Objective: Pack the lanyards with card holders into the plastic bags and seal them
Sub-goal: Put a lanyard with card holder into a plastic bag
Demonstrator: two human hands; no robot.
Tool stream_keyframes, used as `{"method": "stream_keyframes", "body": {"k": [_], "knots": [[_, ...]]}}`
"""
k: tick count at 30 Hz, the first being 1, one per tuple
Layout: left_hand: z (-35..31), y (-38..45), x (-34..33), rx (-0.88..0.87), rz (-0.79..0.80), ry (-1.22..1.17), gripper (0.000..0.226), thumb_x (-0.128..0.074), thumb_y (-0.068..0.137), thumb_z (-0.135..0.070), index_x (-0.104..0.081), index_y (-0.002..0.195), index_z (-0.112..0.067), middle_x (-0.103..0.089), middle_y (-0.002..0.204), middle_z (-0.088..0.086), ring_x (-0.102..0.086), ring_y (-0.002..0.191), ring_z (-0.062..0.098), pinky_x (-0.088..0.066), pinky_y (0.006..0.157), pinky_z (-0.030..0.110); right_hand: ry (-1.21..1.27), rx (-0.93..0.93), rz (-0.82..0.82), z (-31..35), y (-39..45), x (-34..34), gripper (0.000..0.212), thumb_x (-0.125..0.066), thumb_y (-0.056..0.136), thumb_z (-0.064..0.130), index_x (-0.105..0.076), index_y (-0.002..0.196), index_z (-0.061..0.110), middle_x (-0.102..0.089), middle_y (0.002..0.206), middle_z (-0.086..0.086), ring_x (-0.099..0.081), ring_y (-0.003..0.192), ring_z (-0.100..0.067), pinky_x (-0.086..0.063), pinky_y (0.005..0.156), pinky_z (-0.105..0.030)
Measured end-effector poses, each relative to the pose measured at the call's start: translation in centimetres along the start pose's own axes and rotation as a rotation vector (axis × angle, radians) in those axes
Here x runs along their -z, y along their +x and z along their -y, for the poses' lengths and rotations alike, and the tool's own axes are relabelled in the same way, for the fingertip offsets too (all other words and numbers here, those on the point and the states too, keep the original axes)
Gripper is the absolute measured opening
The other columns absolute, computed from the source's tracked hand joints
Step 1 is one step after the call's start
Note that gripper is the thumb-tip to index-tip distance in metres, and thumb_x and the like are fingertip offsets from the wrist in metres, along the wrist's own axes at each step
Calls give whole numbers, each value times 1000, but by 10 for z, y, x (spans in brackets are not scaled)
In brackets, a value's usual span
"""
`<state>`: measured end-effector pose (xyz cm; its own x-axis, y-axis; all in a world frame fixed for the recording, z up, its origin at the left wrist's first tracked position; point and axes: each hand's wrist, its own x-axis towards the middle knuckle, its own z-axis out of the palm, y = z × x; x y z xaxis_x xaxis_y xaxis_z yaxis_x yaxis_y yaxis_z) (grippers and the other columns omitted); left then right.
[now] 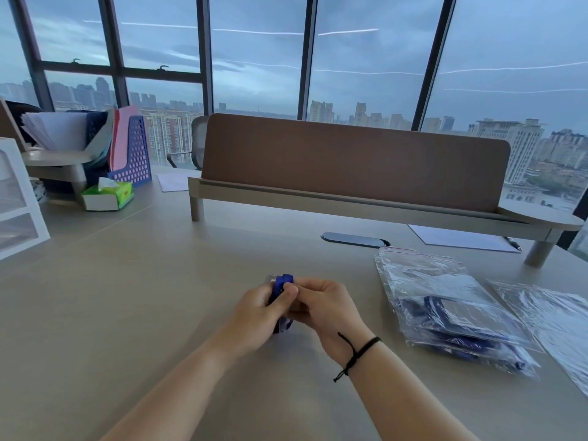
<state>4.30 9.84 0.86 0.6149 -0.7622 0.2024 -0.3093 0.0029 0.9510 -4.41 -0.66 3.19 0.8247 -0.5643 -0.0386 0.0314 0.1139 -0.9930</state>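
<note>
A blue lanyard with its card holder (282,283) is bundled up between both hands over the middle of the desk (127,313). My left hand (259,316) grips it from the left. Fingers of my right hand (321,308) pinch it from the right, and most of the bundle is hidden behind them. To the right lies a stack of clear plastic bags (451,310) with red seal strips, holding blue lanyards with card holders. One more clear plastic bag (550,316) lies flat further right and looks empty.
A raised wooden shelf with a brown panel (350,173) runs across the back. Under its right end lie a paper sheet (461,238) and a pen (514,243). At the back left stand a green tissue box (108,195) and a blue file rack (133,154).
</note>
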Motion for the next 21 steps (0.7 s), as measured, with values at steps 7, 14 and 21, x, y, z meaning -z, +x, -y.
{"method": "stream_keyframes", "body": {"k": [7,14,21], "knots": [[3,9,17,267,-112,-365,25,-47,104,-16,-67,113,-2,-73,91,16,-70,84,33,-56,85,47,-238,-44,-99,10,31,-13,10,-81,78,14,-77,83,7,-71,71,-3,-61,59,-10,-54,57,-26],[6,13,23,411,-184,-646,27,-44,105,-11,-65,117,-1,-73,106,22,-69,99,38,-55,88,50,-456,21,-154,-17,47,-13,48,-90,59,46,-67,90,18,-70,93,-8,-68,75,-17,-57,59,-30],[5,14,27,411,-320,-728,18,-45,105,-10,-60,104,-1,-69,93,17,-69,80,33,-56,63,39,-621,148,-114,-27,48,-10,37,-73,72,63,-68,87,29,-69,97,6,-65,90,-11,-54,75,-30]]}}
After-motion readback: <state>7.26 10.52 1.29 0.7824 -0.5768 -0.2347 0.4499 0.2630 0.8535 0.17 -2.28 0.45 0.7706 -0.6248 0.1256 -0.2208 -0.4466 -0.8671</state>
